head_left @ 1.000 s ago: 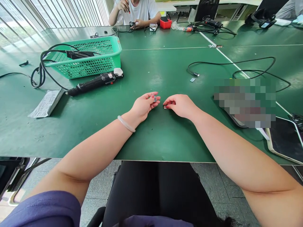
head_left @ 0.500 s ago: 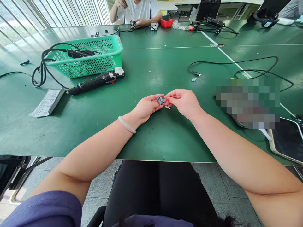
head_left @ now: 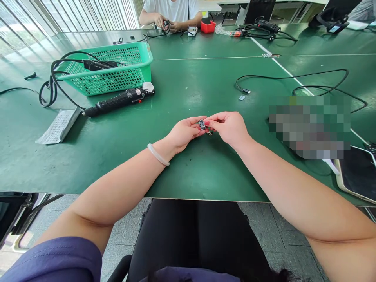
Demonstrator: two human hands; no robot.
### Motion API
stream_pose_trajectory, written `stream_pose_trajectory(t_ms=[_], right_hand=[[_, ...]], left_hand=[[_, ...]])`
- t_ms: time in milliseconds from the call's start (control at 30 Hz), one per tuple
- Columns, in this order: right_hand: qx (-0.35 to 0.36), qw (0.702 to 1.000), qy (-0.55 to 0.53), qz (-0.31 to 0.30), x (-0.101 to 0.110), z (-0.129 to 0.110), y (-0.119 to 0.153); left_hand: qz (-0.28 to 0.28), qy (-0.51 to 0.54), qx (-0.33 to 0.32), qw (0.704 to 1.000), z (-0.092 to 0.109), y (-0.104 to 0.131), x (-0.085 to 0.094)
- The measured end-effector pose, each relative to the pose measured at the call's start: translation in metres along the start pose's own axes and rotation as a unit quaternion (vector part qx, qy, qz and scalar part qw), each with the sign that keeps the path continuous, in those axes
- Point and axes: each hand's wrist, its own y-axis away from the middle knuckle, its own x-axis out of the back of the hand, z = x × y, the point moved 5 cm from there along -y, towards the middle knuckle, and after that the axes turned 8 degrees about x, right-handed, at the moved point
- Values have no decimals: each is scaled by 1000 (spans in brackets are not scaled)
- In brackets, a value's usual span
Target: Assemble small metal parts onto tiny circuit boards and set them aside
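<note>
Between my hands, over the green table, is a small circuit board [head_left: 202, 124], dark with pale edges. My left hand [head_left: 185, 135] grips it from the left between thumb and fingers. From the right, my right hand [head_left: 230, 126] meets it with thumb and forefinger pinched at its edge. A tiny metallic piece [head_left: 209, 133] shows just below the fingertips; which hand bears it I cannot tell. Anything inside the right pinch besides the board's edge is hidden.
A green basket [head_left: 117, 74] with black cables stands at the left, a black electric screwdriver [head_left: 117, 102] before it. Folded paper [head_left: 60, 126] lies farther left. On the right are a black cable [head_left: 290, 77], a blurred object and a tablet-like device [head_left: 357, 172]. Opposite sits another person [head_left: 170, 11].
The board has turned slightly and shifted a little right between my fingers. Across the table, the other person's raised hand has come down to the small black object.
</note>
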Motion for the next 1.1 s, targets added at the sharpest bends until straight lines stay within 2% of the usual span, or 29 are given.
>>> stream_pose_trajectory(t_ms=[200,533,767,1100], right_hand=[[4,1000,20,6,1,-7,1],[67,983,169,4,3,-20,4],[82,982,171,-2,1,-25,7],[101,984,147,-24,-2,-23,6]], left_hand=[[-4,1,2,1000,1,1,-1],[18,-16,-11,1000,3,2,1],[16,-24,-21,999,4,1,2],[56,-4,-18,998,5,1,7]])
